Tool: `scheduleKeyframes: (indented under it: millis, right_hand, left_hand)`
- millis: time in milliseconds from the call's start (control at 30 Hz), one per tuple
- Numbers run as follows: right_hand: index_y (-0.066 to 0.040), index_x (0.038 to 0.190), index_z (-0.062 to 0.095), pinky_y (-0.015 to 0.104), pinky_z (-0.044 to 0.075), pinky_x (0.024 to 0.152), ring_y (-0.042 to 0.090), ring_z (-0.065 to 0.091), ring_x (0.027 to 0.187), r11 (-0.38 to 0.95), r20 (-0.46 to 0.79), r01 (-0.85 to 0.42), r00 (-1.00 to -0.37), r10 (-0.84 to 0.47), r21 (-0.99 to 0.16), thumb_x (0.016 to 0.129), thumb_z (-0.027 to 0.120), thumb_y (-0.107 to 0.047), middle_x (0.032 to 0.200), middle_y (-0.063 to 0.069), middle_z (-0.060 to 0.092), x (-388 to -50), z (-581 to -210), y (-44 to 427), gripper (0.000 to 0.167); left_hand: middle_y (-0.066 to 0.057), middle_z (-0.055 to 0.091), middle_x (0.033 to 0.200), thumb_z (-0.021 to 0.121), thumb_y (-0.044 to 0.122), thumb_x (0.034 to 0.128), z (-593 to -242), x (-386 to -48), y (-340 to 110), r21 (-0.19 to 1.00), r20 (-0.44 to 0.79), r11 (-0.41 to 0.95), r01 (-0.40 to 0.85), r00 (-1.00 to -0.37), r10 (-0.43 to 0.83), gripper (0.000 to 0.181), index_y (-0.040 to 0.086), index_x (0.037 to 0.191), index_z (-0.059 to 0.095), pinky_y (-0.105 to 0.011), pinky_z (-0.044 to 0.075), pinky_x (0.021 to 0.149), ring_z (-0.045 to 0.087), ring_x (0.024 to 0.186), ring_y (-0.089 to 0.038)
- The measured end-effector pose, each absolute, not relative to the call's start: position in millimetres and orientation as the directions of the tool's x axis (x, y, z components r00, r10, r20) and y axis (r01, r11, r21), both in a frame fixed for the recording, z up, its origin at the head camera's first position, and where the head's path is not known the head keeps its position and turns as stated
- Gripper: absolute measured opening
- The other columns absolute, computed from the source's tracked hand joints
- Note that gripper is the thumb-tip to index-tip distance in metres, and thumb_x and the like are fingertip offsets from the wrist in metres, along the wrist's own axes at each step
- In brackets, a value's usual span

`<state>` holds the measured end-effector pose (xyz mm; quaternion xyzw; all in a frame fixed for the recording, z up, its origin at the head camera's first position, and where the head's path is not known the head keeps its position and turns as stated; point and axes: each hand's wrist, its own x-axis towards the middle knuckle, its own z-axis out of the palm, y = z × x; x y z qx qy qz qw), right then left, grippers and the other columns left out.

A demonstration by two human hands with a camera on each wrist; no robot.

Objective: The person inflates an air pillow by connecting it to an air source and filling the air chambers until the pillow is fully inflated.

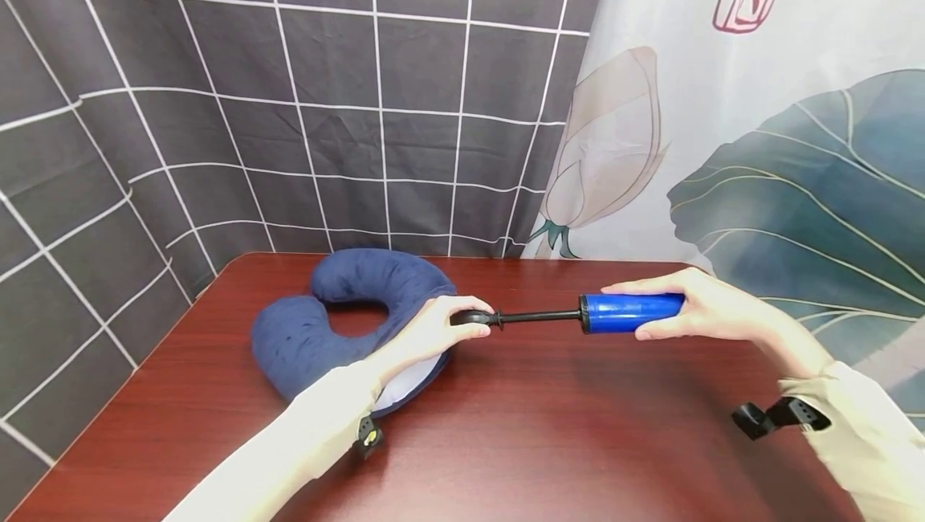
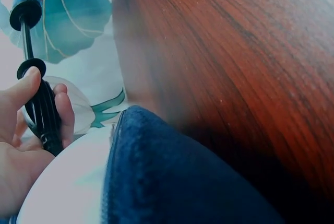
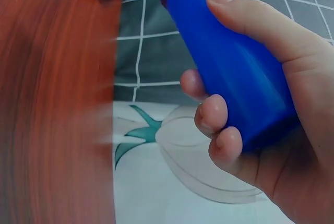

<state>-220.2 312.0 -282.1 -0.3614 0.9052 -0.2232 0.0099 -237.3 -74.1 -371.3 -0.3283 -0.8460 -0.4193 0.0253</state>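
A hand pump is held level above the table, its thin black rod drawn out between handle and barrel. The left hand grips the black handle, thumb on one side and fingers on the other. Around the blue barrel the right hand has its thumb and fingers curled; the right wrist view shows this hand close up on the barrel. Just beneath the left hand and forearm lies a navy U-shaped neck pillow with a white patch.
The reddish-brown wooden table has rounded far corners. Behind it hangs a dark grey curtain with white grid lines, and at the right a white curtain with leaf and flower prints. Each wrist wears a black strap device.
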Motion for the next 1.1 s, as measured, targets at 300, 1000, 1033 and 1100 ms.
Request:
scheduleKeyframes:
  millis: [300,1000,1033,1100]
  right_hand:
    - [-0.033,0.133,0.062,0.023,0.056,0.073,0.001,0.068,0.089,0.64,0.154,-0.641,-0.747,-0.646,-0.425,0.079,0.081,-0.041,0.113,-0.006,0.073,-229,-299,275,0.058]
    - [-0.04,0.141,0.051,0.031,0.05,0.071,0.014,0.062,0.086,0.694,0.065,-0.719,-0.695,-0.716,-0.043,0.081,0.074,-0.053,0.102,-0.005,0.073,-237,-309,188,0.066]
    - [-0.04,0.141,0.051,0.03,0.049,0.071,0.013,0.062,0.086,0.693,0.066,-0.719,-0.694,-0.717,-0.041,0.081,0.075,-0.053,0.102,-0.006,0.073,-237,-309,191,0.066]
    - [-0.041,0.141,0.05,0.029,0.049,0.071,0.011,0.062,0.086,0.691,0.065,-0.722,-0.692,-0.719,-0.045,0.081,0.075,-0.053,0.101,-0.007,0.073,-237,-305,199,0.067]
  left_hand:
    - [0.002,0.073,0.093,0.072,0.024,0.0898,-376,-238,-72,0.733,0.312,0.389,0.558,-0.784,0.536,0.023,0.017,0.112,0.071,-0.02,0.047,0.081,0.059,0.082,-0.004]
    - [0.001,0.074,0.097,0.073,0.024,0.0891,-371,-239,-75,0.712,0.285,0.453,0.536,-0.81,0.512,0.023,0.017,0.111,0.072,-0.026,0.05,0.083,0.06,0.084,-0.009]
    - [0.002,0.074,0.098,0.072,0.024,0.0893,-371,-239,-75,0.708,0.289,0.452,0.542,-0.807,0.515,0.022,0.017,0.111,0.072,-0.028,0.051,0.083,0.06,0.084,-0.009]
    - [0.003,0.074,0.097,0.073,0.024,0.0891,-370,-239,-75,0.702,0.292,0.454,0.548,-0.804,0.518,0.022,0.019,0.111,0.072,-0.029,0.05,0.084,0.06,0.084,-0.008]
